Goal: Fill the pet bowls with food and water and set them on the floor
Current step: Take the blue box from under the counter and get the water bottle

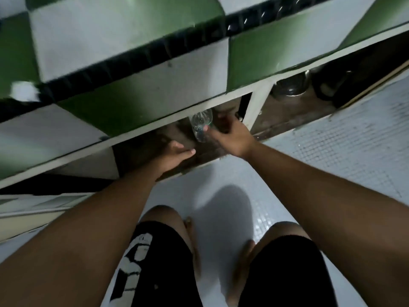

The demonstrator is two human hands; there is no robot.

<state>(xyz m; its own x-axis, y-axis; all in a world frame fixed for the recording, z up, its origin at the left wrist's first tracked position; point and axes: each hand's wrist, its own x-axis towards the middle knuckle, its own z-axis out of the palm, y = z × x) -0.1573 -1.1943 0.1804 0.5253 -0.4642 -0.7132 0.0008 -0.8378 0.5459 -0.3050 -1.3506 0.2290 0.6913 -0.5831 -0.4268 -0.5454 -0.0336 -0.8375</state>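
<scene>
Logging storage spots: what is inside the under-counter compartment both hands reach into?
A clear plastic bottle, held by the right hand, thumb on its side; the left hand rests open on the shelf floor. The counter's overhang hides what lies further back.

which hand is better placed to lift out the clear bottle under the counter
Right. The right hand has its thumb on the clear bottle; whether its grip is closed is unclear. The left hand lies open, lower and apart from it.
</scene>
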